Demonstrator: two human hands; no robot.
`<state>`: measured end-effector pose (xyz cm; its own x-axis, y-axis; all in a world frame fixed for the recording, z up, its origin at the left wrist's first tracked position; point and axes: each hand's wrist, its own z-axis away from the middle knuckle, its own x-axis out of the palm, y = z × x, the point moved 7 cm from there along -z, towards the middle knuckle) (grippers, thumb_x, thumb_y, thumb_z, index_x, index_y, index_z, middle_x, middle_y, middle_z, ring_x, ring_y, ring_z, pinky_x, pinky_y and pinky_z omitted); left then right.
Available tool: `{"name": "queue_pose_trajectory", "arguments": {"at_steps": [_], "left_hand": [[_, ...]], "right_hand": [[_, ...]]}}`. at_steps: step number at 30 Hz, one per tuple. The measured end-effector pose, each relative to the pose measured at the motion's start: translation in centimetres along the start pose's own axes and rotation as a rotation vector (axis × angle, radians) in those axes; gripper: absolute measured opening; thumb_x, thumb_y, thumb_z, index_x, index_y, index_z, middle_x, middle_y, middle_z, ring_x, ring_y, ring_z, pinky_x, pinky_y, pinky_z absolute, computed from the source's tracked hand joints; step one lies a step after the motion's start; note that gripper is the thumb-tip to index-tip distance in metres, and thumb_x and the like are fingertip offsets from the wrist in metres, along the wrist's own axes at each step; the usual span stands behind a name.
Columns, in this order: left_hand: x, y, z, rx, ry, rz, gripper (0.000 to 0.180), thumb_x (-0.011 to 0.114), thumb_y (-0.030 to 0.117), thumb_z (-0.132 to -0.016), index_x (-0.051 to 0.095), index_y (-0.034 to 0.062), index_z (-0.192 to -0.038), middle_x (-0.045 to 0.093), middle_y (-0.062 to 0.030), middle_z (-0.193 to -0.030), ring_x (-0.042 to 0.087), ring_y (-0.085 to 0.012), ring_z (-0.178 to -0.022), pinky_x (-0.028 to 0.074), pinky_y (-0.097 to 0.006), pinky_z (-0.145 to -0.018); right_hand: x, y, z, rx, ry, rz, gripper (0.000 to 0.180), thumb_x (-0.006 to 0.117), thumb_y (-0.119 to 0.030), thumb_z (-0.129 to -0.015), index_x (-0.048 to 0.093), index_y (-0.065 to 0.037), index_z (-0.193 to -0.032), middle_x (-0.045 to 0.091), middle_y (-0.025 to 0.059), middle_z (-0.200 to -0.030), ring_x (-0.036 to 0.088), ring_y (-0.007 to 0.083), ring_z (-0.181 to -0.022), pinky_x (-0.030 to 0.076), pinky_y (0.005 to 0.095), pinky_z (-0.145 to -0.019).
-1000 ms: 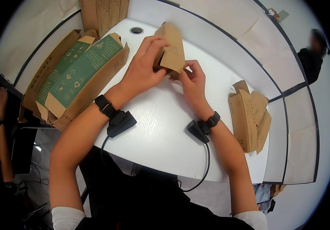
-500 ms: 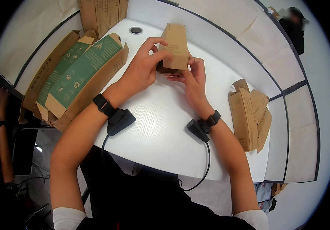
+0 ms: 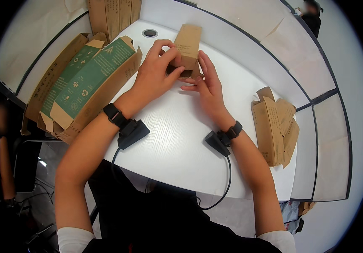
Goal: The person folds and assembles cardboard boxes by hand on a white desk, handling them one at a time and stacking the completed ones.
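**Two hands on a small kraft carton at the far side of a white desk**

The white desk (image 3: pixel 181 143) fills the middle of the view, curved by the lens, with a round cable port (image 3: pixel 150 33) near its far edge; grey partition panels (image 3: pixel 249 21) run behind it and off to the right; on the left, half over the desk edge, lies a large open cardboard box (image 3: pixel 63 122) holding flat green-printed cartons (image 3: pixel 86 80) stacked lengthwise; upright brown flat packs (image 3: pixel 114 14) lean at the far left corner; at the right side of the desk sits a loose pile of folded kraft cartons (image 3: pixel 274 124), well apart from the hands.

Between the hands, near the far edge, stands the small kraft carton (image 3: pixel 187 42), upright and slightly tilted, its lower end open and dark; the left hand (image 3: pixel 158 76) closes on it from the left, fingers curled over the front and thumb pressed at the lower flap; the right hand (image 3: pixel 204 82) rests against its right side with fingers extended and nearly flat, touching rather than clenching.

Each wrist wears a black band with a small black device; a thin cable runs toward the body from each.
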<state>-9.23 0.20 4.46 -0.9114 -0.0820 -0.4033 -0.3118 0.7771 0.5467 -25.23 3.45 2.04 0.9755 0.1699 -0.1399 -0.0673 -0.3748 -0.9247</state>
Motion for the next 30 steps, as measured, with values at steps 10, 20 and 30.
{"name": "queue_pose_trajectory", "arguments": {"at_steps": [10,20,30], "left_hand": [[-0.6,0.0,-0.3,-0.013,-0.020,0.127,0.031,0.051,-0.018,-0.081,0.059,0.0045,-0.100,0.051,-0.0100,-0.128,0.064,-0.0221,-0.092,0.051,-0.032,-0.068],[-0.9,0.9,-0.5,-0.007,-0.050,0.217,0.028,0.053,-0.017,-0.082,0.060,0.0034,-0.100,0.053,-0.0094,-0.125,0.062,-0.0189,-0.095,0.056,-0.031,-0.078],[-0.4,0.2,-0.4,-0.038,-0.098,0.271,0.019,0.061,-0.008,-0.086,0.063,0.0025,-0.102,0.058,-0.0072,-0.109,0.063,-0.0179,-0.099,0.059,-0.031,-0.083]], "right_hand": [[-0.5,-0.8,0.1,0.118,0.075,-0.149,0.076,0.034,-0.001,-0.091,0.022,-0.017,-0.164,0.018,0.0144,-0.168,0.067,0.0255,-0.108,0.062,0.0377,-0.087],[-0.8,-0.2,-0.1,0.016,0.071,-0.115,0.053,0.049,-0.005,-0.102,0.038,-0.013,-0.153,0.004,0.0151,-0.169,0.060,0.0337,-0.126,0.064,0.0390,-0.089],[-1.1,-1.6,0.0,-0.074,0.169,-0.119,0.055,0.053,-0.009,-0.104,0.031,-0.011,-0.155,0.034,0.0172,-0.155,0.063,0.0330,-0.122,0.065,0.0407,-0.086]]}}
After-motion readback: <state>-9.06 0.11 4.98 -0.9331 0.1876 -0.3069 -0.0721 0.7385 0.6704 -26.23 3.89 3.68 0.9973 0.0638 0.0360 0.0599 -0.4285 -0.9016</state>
